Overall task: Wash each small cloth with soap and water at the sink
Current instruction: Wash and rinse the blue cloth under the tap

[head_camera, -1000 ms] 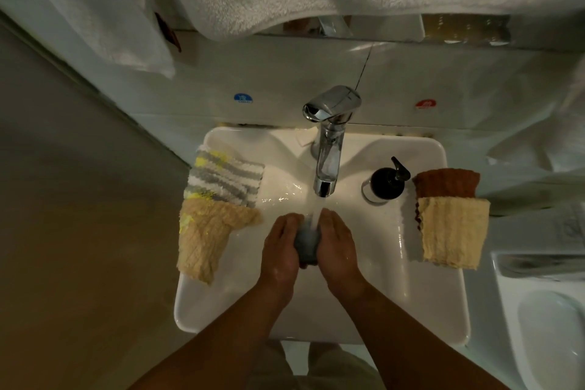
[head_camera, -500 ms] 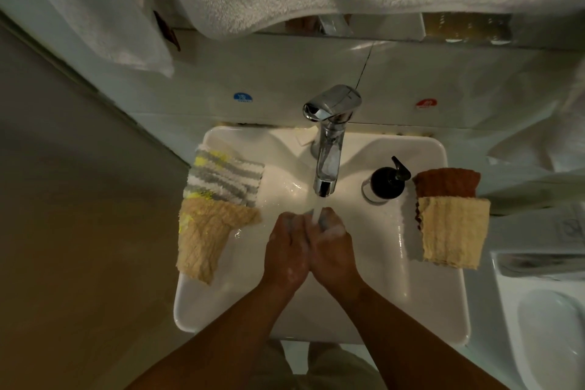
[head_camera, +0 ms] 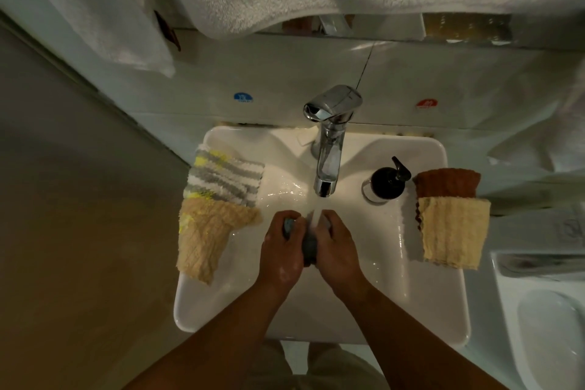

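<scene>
Cloth [head_camera: 308, 245], small and grey-blue, bunched between left hand [head_camera: 281, 250] and right hand [head_camera: 337, 247], both curled round it, directly under the stream from the tap [head_camera: 329, 142], over the sink [head_camera: 395, 282] basin. Likely trouble: spray thrown onto the striped cloth [head_camera: 223, 177] and tan cloth [head_camera: 205, 237] draped on the left rim, through hard wringing beneath running water. Also possible: soapy wad slipping free into the basin, through loosened grip.

White sink [head_camera: 411, 310] with chrome faucet [head_camera: 329, 152] mounted at the back; a striped cloth [head_camera: 224, 179] and beige cloth [head_camera: 205, 237] are draped over the left rim, while a black soap dispenser [head_camera: 387, 182], brown cloth [head_camera: 446, 182] and overlapping yellow cloth [head_camera: 452, 231] are set on the right
</scene>
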{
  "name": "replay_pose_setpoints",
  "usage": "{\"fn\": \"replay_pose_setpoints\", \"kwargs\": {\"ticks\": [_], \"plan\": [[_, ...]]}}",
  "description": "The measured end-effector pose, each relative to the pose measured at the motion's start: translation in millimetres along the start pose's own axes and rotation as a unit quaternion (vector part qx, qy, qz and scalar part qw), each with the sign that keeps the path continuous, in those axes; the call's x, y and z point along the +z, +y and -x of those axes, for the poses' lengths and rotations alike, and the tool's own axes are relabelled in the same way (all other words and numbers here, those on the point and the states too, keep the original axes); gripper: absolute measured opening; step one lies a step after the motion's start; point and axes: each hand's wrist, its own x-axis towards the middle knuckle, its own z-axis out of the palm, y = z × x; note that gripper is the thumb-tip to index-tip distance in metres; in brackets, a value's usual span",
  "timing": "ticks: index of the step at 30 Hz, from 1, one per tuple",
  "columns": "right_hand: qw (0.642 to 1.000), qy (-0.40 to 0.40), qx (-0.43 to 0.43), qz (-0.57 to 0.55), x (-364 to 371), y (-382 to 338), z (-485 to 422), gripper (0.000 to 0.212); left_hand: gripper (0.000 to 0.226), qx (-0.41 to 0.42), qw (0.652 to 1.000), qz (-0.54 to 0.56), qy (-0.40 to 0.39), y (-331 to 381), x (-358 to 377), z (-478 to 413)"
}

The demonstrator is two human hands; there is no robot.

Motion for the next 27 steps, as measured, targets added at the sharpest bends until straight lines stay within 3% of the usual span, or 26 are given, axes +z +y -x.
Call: {"fn": "replay_pose_setpoints", "kwargs": {"ticks": [9, 12, 14, 17, 20, 24, 26, 27], "plan": [[0.999, -0.023, -0.03, -0.01, -4, 1, 6, 0.015, 0.019, 0.004, 1.0, -0.019, -0.014, 0, 4, 4], [0.999, -0.007, -0.031, 0.03, -1, -6, 4, 0.016, 0.038, 0.072, 0.984, -0.163, -0.004, 5, 7, 5], [0.997, -0.001, -0.028, 0.065, 2, -8, -1, 0.019, 0.048, 0.164, 0.941, -0.297, -0.006, 9, 6, 6], [0.988, -0.025, -0.048, 0.147, 6, 0, -8, 0.018, 0.068, 0.13, 0.928, -0.343, -0.063, 16, 2, 5], [0.987, -0.019, -0.043, 0.15, 6, 4, -7, 0.019, 0.046, 0.172, 0.891, -0.415, -0.063, 10, 1, 1], [0.995, -0.041, 0.042, 0.076, 4, -1, 2, 0.034, 0.04, 0.185, 0.878, -0.439, -0.051, 15, 3, 0], [0.996, -0.043, 0.061, 0.04, 5, 0, 4, 0.04, 0.035, 0.156, 0.888, -0.429, -0.048, 20, 5, 1], [0.996, -0.032, 0.079, 0.003, 7, -2, 3, 0.042, 0.033, 0.125, 0.911, -0.391, -0.042, 20, 5, 2]]}}
